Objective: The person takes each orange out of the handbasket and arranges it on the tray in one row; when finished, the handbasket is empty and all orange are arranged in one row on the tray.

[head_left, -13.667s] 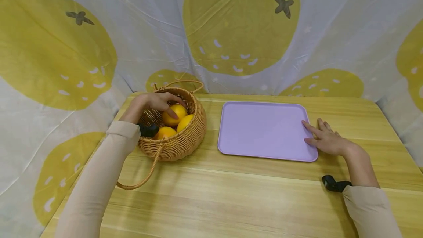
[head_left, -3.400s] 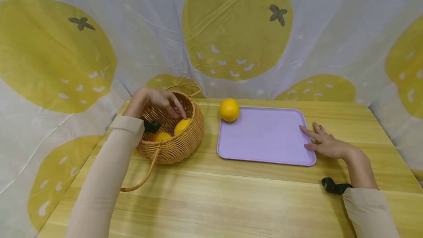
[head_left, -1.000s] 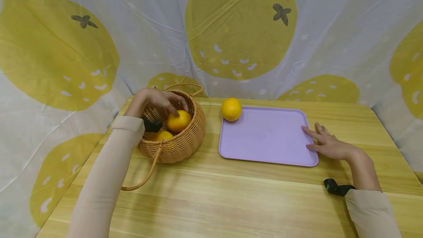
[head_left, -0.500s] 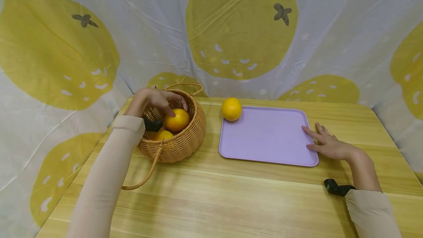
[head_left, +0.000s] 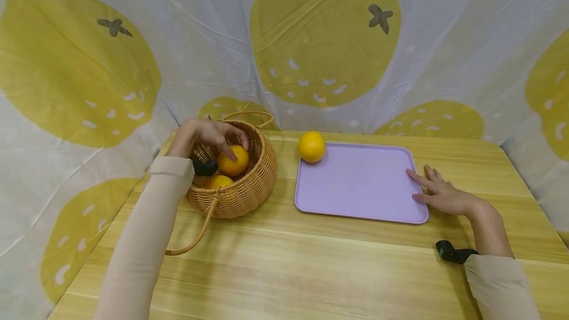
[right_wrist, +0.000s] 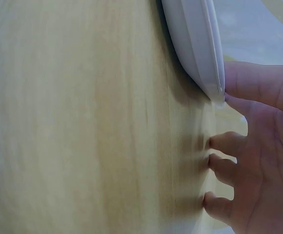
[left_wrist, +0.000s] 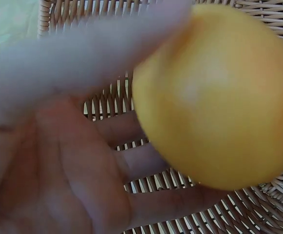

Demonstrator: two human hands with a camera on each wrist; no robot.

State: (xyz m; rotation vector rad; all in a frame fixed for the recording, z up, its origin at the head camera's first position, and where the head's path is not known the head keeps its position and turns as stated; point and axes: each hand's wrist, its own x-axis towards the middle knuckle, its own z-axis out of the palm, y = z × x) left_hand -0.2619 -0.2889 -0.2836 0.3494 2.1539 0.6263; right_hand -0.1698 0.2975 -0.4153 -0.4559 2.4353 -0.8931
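Note:
My left hand [head_left: 212,133] reaches into a wicker basket [head_left: 251,194] and grips an orange [head_left: 235,162]. In the left wrist view the thumb lies over this orange [left_wrist: 219,102] and the other fingers bend under its far side. A second orange [head_left: 219,181] sits lower in the basket, partly hidden by the rim. A third orange [head_left: 311,146] rests at the back left corner of the lilac tray [head_left: 355,181]. On the tray's right edge, my right hand [head_left: 442,194] rests thumb and forefinger; the right wrist view shows its other fingertips on the table.
The wooden table [head_left: 320,270] carries the basket at left and the tray right of centre. One basket handle [head_left: 195,241] hangs down over the front left; the other [head_left: 249,112] stands at the back. A fruit-print curtain [head_left: 324,38] borders the table behind.
Since the first frame, one orange has gone from the basket to the tray corner. In the last second, the gripped orange has shifted slightly left inside the basket. The right hand has stayed put.

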